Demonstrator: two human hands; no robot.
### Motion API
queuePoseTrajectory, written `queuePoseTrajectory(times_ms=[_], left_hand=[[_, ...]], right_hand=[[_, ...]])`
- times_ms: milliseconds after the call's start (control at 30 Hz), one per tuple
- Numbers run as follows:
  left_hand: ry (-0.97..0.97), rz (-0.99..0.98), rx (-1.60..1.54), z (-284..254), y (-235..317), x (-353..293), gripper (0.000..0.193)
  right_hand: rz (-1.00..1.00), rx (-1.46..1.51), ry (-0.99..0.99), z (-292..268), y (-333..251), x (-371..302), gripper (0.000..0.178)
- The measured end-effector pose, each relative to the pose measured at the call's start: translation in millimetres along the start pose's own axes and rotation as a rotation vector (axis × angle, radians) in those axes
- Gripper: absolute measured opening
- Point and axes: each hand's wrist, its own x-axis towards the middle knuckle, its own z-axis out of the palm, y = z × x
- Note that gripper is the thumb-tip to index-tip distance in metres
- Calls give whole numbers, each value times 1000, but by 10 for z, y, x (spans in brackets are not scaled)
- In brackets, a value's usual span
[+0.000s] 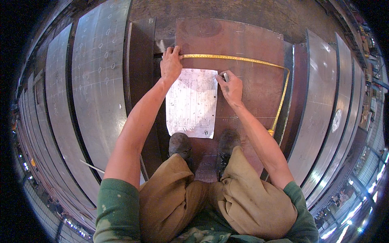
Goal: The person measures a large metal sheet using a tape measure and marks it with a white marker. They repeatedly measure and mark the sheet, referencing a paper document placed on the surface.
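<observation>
My left hand [172, 65] is at the left edge of a reddish-brown steel plate [251, 97]. Its fingers are closed at the end of a yellow tape measure [227, 57]. The blade runs right across the plate, bends at the right edge and comes back toward me to its yellow case [271, 132]. In my closed right hand [231, 87] is a short whitish piece of chalk [225, 77], beside the upper right corner of a paper drawing sheet [192, 103]. That smudged sheet lies on the plate between my hands, covered in fine print and lines.
I squat on the plate, my dark boots [180, 145] just below the sheet. Grey steel plates [97, 52] with chalk circles and lines stretch to the left, with dark gaps between them. More plates [320, 93] lie at the right. Brown ground [231, 10] shows beyond.
</observation>
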Motion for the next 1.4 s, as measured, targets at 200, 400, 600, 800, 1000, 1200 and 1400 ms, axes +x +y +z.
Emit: queuePoseTrajectory(times_ms=[200,400,600,800,1000,1200,1400], left_hand=[[-32,-13,-16,-22,11,6,21],[-17,-1,-12,-18,9,15,20],[-3,16,-12,5,-26,18,20],[-6,8,-9,10,-19,23,22],[-3,-1,3,26,-37,21,26],[-19,-4,-16,3,-4,19,26],[-24,-10,-3,3,-10,22,26]], right_hand=[[2,-4,-10,-8,-11,-5,33],[4,-18,-11,-12,-26,-3,34],[14,-6,-17,-24,-64,-7,35],[5,-5,-22,-40,-63,-7,35],[-7,-4,-29,-19,-40,-9,36],[13,-8,-33,-31,-55,-10,38],[13,-11,-46,-49,-83,-14,39]])
